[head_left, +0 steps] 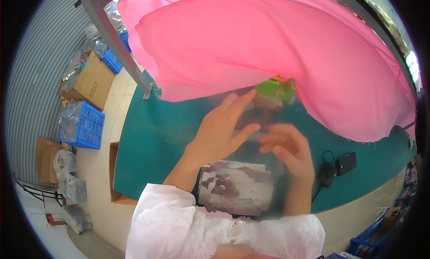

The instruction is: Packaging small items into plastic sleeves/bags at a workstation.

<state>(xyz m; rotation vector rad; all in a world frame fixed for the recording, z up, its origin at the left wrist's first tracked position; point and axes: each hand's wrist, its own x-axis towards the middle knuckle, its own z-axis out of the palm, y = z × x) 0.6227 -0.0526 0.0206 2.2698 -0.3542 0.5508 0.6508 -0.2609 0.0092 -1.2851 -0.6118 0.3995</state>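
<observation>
My left hand (224,124) is over the green table with its fingers stretched forward and its thumb apart. Its fingertips are nearest to a bright green packet or card (274,89) at the edge of the pink cloth. My right hand (290,148) is beside it, fingers loosely bent and apart from the thumb, with nothing clear between them. A hazy, see-through patch, perhaps clear plastic, lies between the hands; its outline is hard to make out. Close to my body, below the hands, is a flat grey-white printed pack (236,189) with dark patterns.
A large pink cloth (224,35) hangs over the far part of the green table (152,129). On the right are a black box-shaped device (346,164) and a cable. Blue crates (92,124) and a cardboard box (94,82) stand on the floor at left.
</observation>
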